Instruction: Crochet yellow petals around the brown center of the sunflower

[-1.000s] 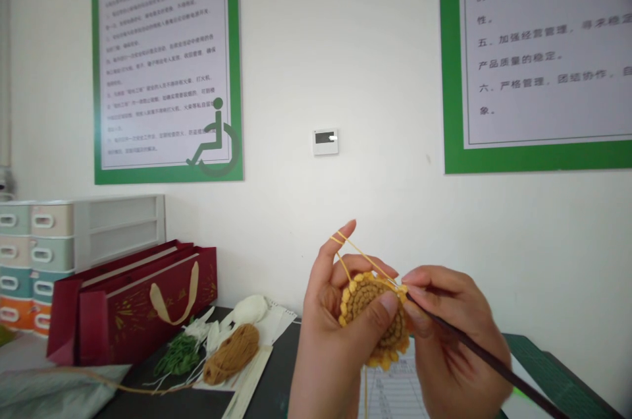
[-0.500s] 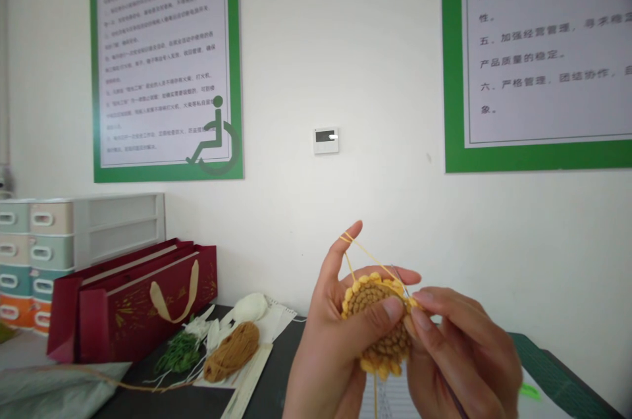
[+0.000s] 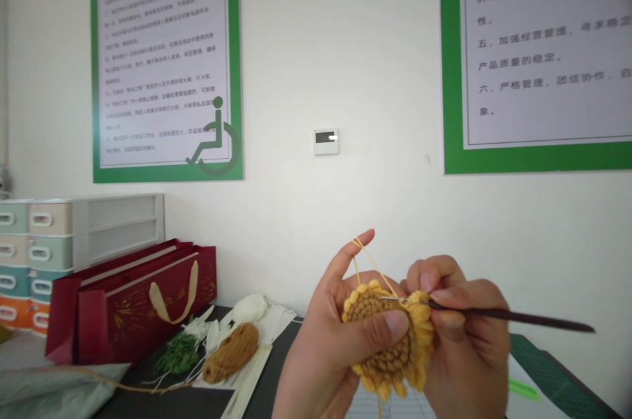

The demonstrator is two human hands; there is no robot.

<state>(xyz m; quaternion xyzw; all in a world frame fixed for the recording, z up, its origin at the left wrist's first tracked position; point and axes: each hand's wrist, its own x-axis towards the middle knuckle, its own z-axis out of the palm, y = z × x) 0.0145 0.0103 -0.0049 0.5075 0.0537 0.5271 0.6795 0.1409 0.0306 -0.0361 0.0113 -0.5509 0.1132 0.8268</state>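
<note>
Crochet piece [image 3: 364,307] is showing a ringed brown centre, yellow scallops bordering it. Working yarn [image 3: 374,262] is running yellow. Hook [image 3: 536,318] is reading dark brown, silvery at tip. Left: drawers [image 3: 60,253] are mixing pale green, beige, teal, orange; gift bag [image 3: 133,297] is carrying gold bursts on deep red; brown ball [image 3: 232,353] is contrasting with green yarn [image 3: 176,353]. Far: left poster [image 3: 236,76], right poster [image 3: 454,76] are sporting green borders. Right: mat [image 3: 557,373] is showing dark green.

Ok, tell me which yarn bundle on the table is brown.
The oblong skein, right of the green yarn bundle, in front of the white yarn bundle; neither is brown.
</note>
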